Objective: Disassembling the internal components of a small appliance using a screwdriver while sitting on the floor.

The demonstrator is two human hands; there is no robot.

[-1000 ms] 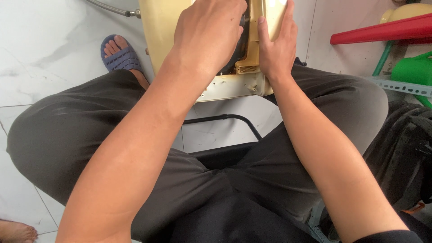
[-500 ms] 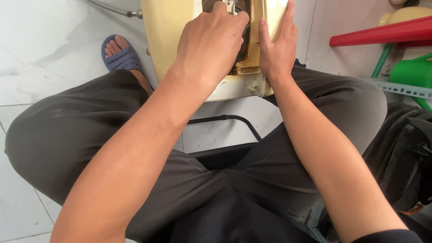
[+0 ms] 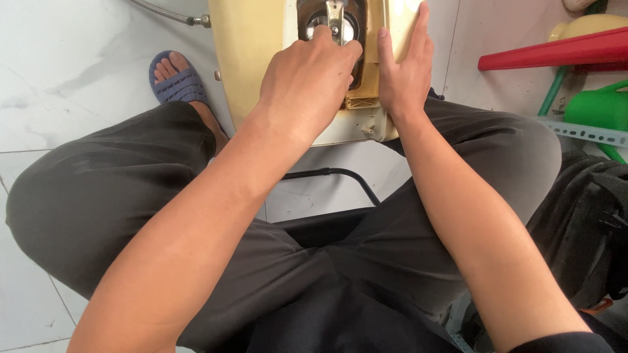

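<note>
At the top centre of the frame, the left hand (image 3: pixel 313 78) is curling over a dark opening in the cream casing (image 3: pixel 252 52), its fingers (image 3: pixel 340 55) bunched against a metal part (image 3: pixel 335 16); whether they are pinching it I cannot tell. The right hand (image 3: pixel 402 72) is pressing flat on the casing's right edge, fingers together. A blue sandal (image 3: pixel 176 78) is resting at upper left.

Left hand (image 3: pixel 314 78) on metal fitting (image 3: pixel 335 19), right hand (image 3: pixel 402 72) bracing cream housing (image 3: pixel 252 52)
</note>
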